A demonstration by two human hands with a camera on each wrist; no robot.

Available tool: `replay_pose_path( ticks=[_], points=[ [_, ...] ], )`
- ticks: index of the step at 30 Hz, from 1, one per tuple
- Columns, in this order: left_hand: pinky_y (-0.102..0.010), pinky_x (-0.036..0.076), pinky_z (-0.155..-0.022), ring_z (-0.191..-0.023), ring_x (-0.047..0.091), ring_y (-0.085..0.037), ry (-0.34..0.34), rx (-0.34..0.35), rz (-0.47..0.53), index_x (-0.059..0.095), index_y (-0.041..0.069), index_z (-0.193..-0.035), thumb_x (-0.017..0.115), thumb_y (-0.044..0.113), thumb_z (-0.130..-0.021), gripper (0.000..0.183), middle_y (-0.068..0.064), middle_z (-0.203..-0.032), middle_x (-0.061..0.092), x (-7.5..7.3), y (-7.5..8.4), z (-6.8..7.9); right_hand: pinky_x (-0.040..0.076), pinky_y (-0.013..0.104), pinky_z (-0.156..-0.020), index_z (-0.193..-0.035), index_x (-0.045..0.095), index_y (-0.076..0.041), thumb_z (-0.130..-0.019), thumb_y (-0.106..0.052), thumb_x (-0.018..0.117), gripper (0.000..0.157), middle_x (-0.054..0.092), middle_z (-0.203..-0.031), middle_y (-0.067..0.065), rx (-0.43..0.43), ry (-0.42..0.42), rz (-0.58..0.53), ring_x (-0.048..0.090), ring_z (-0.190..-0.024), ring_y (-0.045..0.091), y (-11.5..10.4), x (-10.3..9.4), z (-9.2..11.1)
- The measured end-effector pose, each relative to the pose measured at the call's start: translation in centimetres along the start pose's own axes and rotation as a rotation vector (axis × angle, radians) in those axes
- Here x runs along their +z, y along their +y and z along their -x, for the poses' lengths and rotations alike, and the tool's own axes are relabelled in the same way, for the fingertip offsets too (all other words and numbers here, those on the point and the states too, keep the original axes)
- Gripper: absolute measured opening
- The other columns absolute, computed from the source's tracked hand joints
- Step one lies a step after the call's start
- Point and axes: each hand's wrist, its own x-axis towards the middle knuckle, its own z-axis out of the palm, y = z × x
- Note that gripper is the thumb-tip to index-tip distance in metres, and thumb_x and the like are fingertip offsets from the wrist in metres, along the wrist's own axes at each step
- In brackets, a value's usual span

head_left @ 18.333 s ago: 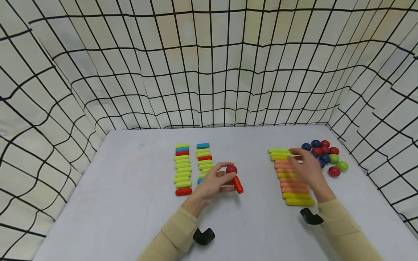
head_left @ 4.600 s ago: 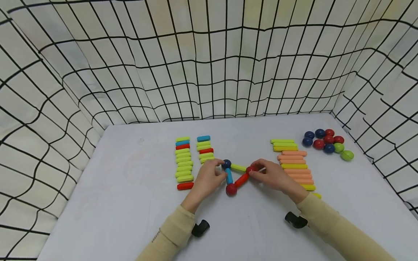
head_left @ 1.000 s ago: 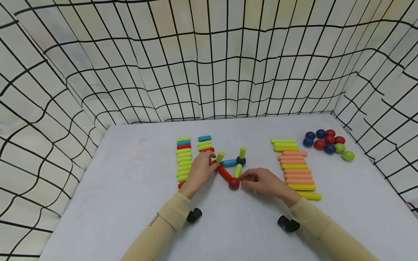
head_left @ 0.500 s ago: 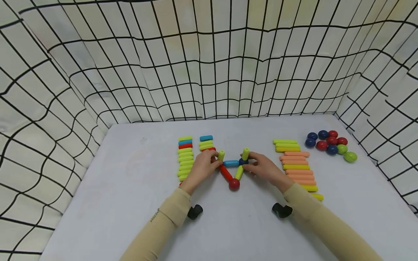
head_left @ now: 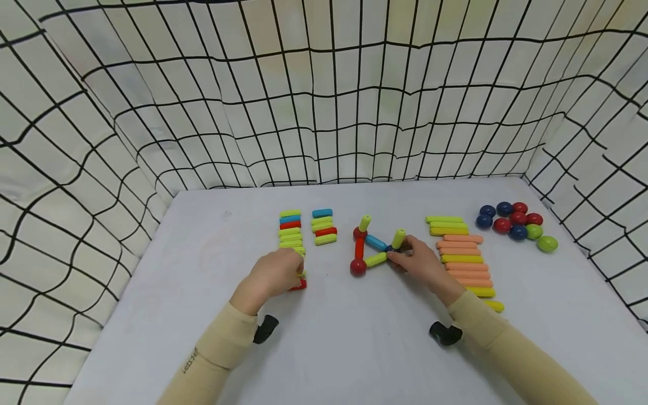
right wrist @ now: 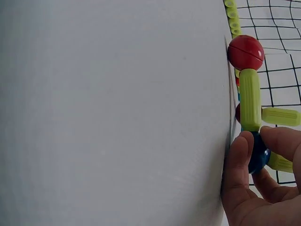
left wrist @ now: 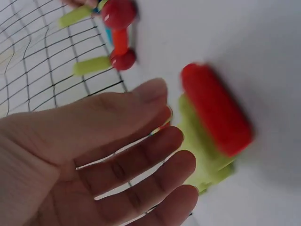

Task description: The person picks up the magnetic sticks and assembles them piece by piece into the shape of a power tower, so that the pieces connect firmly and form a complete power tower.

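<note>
My right hand pinches a dark blue ball between thumb and fingers. That ball is one corner of a triangle with two red balls, front and back. Red, blue and lime-green magnetic rods join the corners. Short lime rods stand up from the back red ball and the dark blue one. Over the left column of short rods, my left hand has loosely bent, parted fingers with nothing between them. A red rod lies just beyond its fingertips.
Another short column of rods lies left of the triangle. To the right is a column of longer orange and yellow rods, with several loose balls behind it. Black netting surrounds the white table.
Half a second ago my left hand was at the back red ball; it has let go and moved left to the short rods. The triangle has turned, its dark blue corner shifting right with my right hand.
</note>
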Motion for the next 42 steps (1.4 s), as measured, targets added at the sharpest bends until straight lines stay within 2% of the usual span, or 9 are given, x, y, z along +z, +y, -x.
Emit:
replay_pose_path(
  ticks=[5,8,15,18,23,29,34,37,42],
  points=[
    [-0.029,0.043,-0.054,-0.064,0.047,-0.017,0.032,0.029,-0.148,0.065,0.006,-0.075,0.07,0.0,-0.084,0.013,-0.003,-0.071,0.052,2.2,0.1,0.2,0.054,0.028,-0.077,-0.127,0.049,-0.001,-0.095,-0.032,0.064,0.046,0.058,-0.117,0.017,-0.003,-0.021,-0.017,0.063,-0.086,0.017,0.1,0.0,0.0],
    [-0.029,0.045,-0.054,-0.063,0.048,-0.016,0.077,0.046,-0.138,0.063,0.006,-0.075,0.073,0.005,-0.085,0.014,-0.003,-0.07,0.052,2.9,0.7,-0.3,0.053,0.029,-0.077,-0.126,0.05,-0.003,-0.095,-0.034,0.065,0.047,0.059,-0.116,0.015,0.002,-0.022,0.005,0.062,-0.087,0.018,0.1,0.1,0.0],
    [-0.027,0.053,-0.072,-0.084,0.061,-0.016,0.283,0.178,0.345,0.068,0.006,-0.102,0.073,0.013,-0.088,0.017,-0.002,-0.094,0.066,3.7,2.7,-3.1,0.053,0.029,-0.076,-0.124,0.051,-0.003,-0.094,-0.031,0.066,0.043,0.059,-0.115,0.015,-0.013,-0.046,0.033,0.061,-0.087,0.02,-0.3,0.3,0.1],
    [-0.028,0.054,-0.079,-0.094,0.064,-0.018,0.316,0.212,0.467,0.066,0.006,-0.109,0.071,0.014,-0.09,0.021,-0.003,-0.102,0.068,4.0,3.3,-4.1,0.054,0.029,-0.076,-0.124,0.051,-0.002,-0.095,-0.029,0.065,0.042,0.058,-0.117,0.015,-0.023,-0.058,0.021,0.062,-0.085,0.018,-0.4,0.5,0.1],
    [-0.03,0.055,-0.085,-0.099,0.065,-0.02,0.287,0.235,0.574,0.064,0.006,-0.112,0.069,0.013,-0.092,0.022,-0.005,-0.107,0.068,4.2,4.0,-5.0,0.053,0.029,-0.074,-0.123,0.053,-0.003,-0.093,-0.031,0.067,0.043,0.059,-0.116,0.014,-0.022,-0.06,0.045,0.062,-0.082,0.017,-0.5,0.6,0.1],
    [-0.03,0.055,-0.083,-0.098,0.065,-0.02,0.239,0.264,0.591,0.063,0.006,-0.11,0.068,0.012,-0.092,0.019,-0.004,-0.105,0.067,4.2,4.5,-5.2,0.052,0.029,-0.072,-0.125,0.054,-0.005,-0.092,-0.033,0.068,0.045,0.059,-0.114,0.012,-0.031,-0.056,0.065,0.06,-0.083,0.019,-0.4,0.4,0.2],
    [-0.028,0.054,-0.082,-0.097,0.062,-0.018,0.126,0.294,0.599,0.061,0.005,-0.113,0.064,0.006,-0.092,0.021,-0.003,-0.102,0.066,4.0,4.8,-5.0,0.052,0.03,-0.07,-0.128,0.055,-0.006,-0.093,-0.032,0.068,0.046,0.059,-0.113,0.012,-0.074,-0.077,0.074,0.058,-0.085,0.021,-0.4,0.2,0.2],
    [-0.029,0.052,-0.076,-0.092,0.058,-0.018,0.129,0.246,0.625,0.06,0.006,-0.111,0.056,0.003,-0.093,0.019,-0.002,-0.1,0.063,3.9,5.2,-5.0,0.052,0.03,-0.071,-0.131,0.056,-0.007,-0.094,-0.029,0.066,0.044,0.058,-0.118,0.012,-0.08,-0.095,0.073,0.058,-0.086,0.021,-0.3,0.1,0.1],
    [-0.034,0.052,-0.08,-0.099,0.055,-0.025,0.345,0.065,0.727,0.055,0.004,-0.12,0.056,0.006,-0.093,0.027,-0.01,-0.108,0.059,3.7,5.4,-6.2,0.052,0.029,-0.073,-0.136,0.052,-0.008,-0.096,-0.027,0.064,0.046,0.056,-0.127,0.014,-0.055,-0.105,0.061,0.058,-0.089,0.023,-0.5,0.0,0.0]
  ],
)
